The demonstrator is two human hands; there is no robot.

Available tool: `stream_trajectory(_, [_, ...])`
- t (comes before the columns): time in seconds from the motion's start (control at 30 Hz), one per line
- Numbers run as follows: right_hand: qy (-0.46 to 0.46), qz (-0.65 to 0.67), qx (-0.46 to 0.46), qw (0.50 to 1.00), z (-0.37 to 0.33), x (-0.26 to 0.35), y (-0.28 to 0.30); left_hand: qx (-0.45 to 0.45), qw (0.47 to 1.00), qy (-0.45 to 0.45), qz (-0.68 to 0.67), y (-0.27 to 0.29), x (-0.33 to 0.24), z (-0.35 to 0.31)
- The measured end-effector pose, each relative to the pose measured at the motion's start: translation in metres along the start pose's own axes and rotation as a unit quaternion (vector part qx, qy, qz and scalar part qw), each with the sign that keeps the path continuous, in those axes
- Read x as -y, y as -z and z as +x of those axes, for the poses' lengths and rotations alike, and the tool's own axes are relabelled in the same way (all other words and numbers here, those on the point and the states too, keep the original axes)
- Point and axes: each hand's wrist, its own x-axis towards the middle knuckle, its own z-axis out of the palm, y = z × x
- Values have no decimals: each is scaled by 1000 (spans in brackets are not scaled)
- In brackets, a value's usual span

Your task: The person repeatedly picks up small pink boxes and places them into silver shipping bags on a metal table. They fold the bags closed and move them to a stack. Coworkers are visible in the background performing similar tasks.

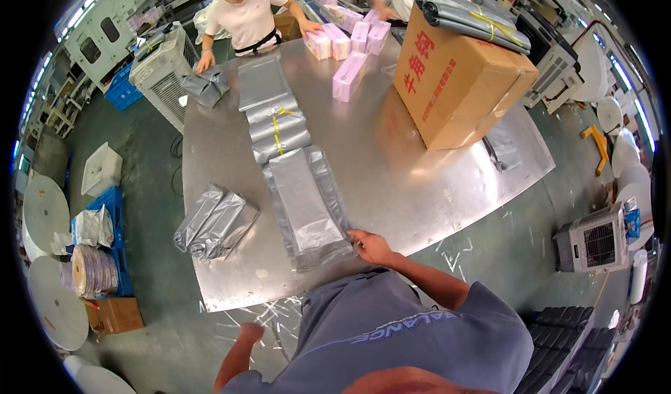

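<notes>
On the metal table a stack of flat grey plastic bags (300,198) lies lengthwise before me, its near end by the table's front edge. My right hand (370,246) is at that stack's near right corner, fingers closed on the edge of a bag. Low beside my body, off the table's front edge, hangs my left hand (250,334); its fingers do not show clearly. Past the stack lies a folded grey bundle tied with yellow string (278,130), then another flat grey bag pile (263,83). Two packed grey plastic bundles (218,221) rest to the left.
A large cardboard box (461,79) with a tied grey bundle (475,18) on top stands at the right. Several pink-and-white packs (349,76) sit at the far side, where a co-worker (251,17) touches one and a grey bundle (205,86). Another person stands behind.
</notes>
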Motion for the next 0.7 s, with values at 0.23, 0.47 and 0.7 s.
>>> stream_trajectory(0.23, [212, -282, 144, 924, 24, -4, 20, -523, 844, -58, 104, 273, -89, 13])
stream_trajectory(0.47, [164, -146, 128, 967, 45, -29, 0, -484, 811, -288, 159, 306, -99, 113])
stream_trajectory(0.7, [-100, 281, -12, 954, 62, -12, 14, -371, 726, -71, -575, 280, -88, 127])
